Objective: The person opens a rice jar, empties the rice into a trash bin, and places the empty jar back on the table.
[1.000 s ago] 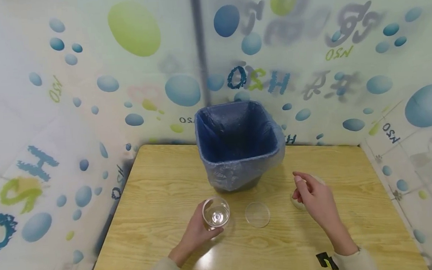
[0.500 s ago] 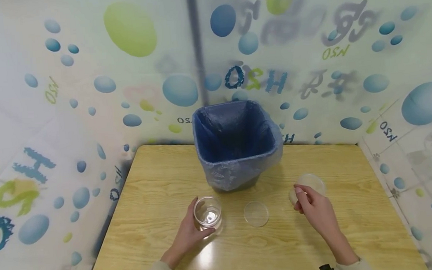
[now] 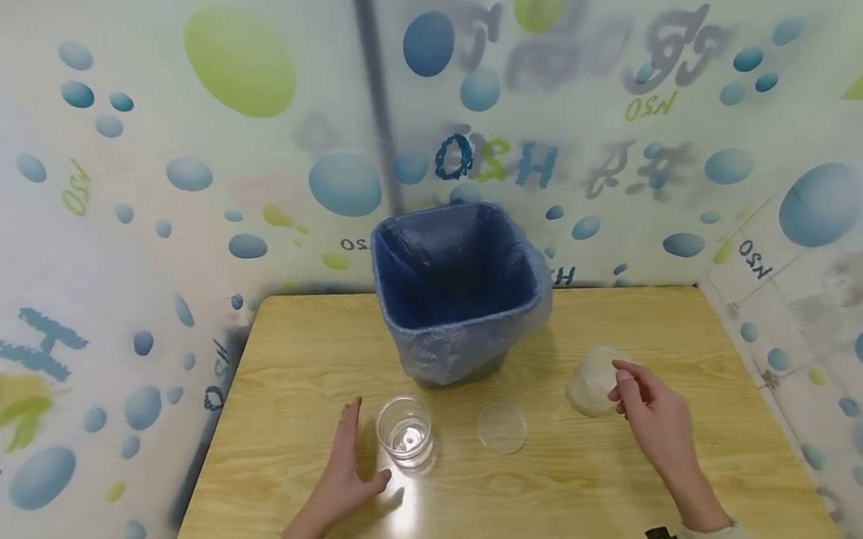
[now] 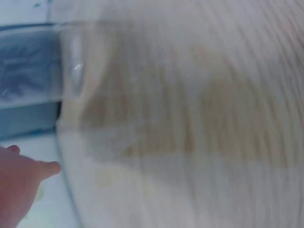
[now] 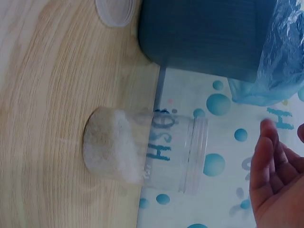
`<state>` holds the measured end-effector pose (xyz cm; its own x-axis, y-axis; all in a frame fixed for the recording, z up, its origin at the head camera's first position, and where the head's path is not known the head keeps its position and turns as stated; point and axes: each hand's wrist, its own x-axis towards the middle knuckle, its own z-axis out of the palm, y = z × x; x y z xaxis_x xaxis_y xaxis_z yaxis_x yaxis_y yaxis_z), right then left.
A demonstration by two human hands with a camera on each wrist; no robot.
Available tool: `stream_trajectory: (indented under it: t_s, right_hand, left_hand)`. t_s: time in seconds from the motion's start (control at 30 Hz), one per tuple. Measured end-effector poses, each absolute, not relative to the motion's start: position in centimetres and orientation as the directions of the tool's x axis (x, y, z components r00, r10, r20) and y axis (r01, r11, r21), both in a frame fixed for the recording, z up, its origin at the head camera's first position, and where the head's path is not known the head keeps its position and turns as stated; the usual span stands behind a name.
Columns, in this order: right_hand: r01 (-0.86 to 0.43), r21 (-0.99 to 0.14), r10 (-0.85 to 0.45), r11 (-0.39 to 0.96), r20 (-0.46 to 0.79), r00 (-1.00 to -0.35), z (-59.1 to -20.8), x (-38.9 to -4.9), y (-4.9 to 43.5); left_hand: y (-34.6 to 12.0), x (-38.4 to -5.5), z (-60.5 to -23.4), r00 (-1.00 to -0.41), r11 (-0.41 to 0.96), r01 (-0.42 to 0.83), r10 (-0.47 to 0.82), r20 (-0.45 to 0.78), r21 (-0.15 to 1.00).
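Observation:
On the table's left half stands a clear jar (image 3: 404, 432), its mouth uncovered. My left hand (image 3: 338, 476) is spread beside it, thumb and fingers apart from the wall. A second clear jar (image 5: 142, 147), upright in the head view, has white grainy stuff at its bottom. Close by, my right hand (image 3: 656, 421) hovers with loosely curled fingers. In the right wrist view these fingers (image 5: 273, 166) are apart from the jar and nothing shows between them. Between the two jars, a clear round lid (image 3: 502, 428) lies flat on the wood.
A bin (image 3: 452, 343) lined with a blue plastic bag stands at the back middle of the wooden table (image 3: 310, 353). Behind and beside the table hang pale sheets (image 3: 281, 155) printed with bubbles and letters. The left wrist view is blurred.
My left hand has let go of the clear jar, which now stands on the table, and moved left. My right hand has shifted slightly right, uncovering more of the jar with white stuff.

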<state>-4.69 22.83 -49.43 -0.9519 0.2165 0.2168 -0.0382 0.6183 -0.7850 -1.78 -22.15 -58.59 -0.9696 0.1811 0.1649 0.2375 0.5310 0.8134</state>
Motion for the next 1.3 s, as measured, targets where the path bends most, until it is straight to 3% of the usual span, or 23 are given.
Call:
stream_trajectory:
  t_s: [0.1,0.17,0.37,0.77,0.87,1.07,1.3]
  right_hand:
    - [-0.056,-0.741,0.222,0.670,0.271,-0.937,-49.8,-4.9,23.3]
    - [-0.059,-0.694,0.203,0.717,0.289,-0.936,-50.1,-5.4,23.5]
    - [-0.047,-0.604,0.099,0.795,0.207,-0.973,-50.7,-7.6,24.0]
    - [0.027,-0.543,0.022,0.839,-0.016,-1.000,-51.9,-9.7,23.8]
    - [0.038,-0.531,0.029,0.847,-0.025,-0.999,-52.2,-9.8,23.8]
    - [0.046,-0.510,0.036,0.859,-0.030,-0.999,-52.4,-9.7,23.8]
    - [0.065,-0.488,0.026,0.871,-0.086,-0.996,-52.6,-9.7,23.9]
  left_hand:
    - [-23.1,-1.4,-57.1,-0.969,0.507,0.244,0.162,0.187,0.827]
    - [-23.5,-1.7,-56.3,-0.957,0.490,0.287,0.107,0.270,0.823]
    - [-23.2,-4.2,-53.4,-0.824,0.468,0.449,-0.111,0.555,0.761]
    - [-20.7,-7.7,-49.6,-0.720,0.487,0.543,-0.148,0.678,0.684]
    - [-20.4,-7.9,-49.8,-0.727,0.476,0.540,-0.153,0.670,0.694]
    - [-20.7,-7.5,-50.3,-0.794,0.472,0.480,-0.124,0.595,0.739]
    - [-21.2,-7.0,-50.8,-0.810,0.443,0.479,-0.110,0.576,0.758]
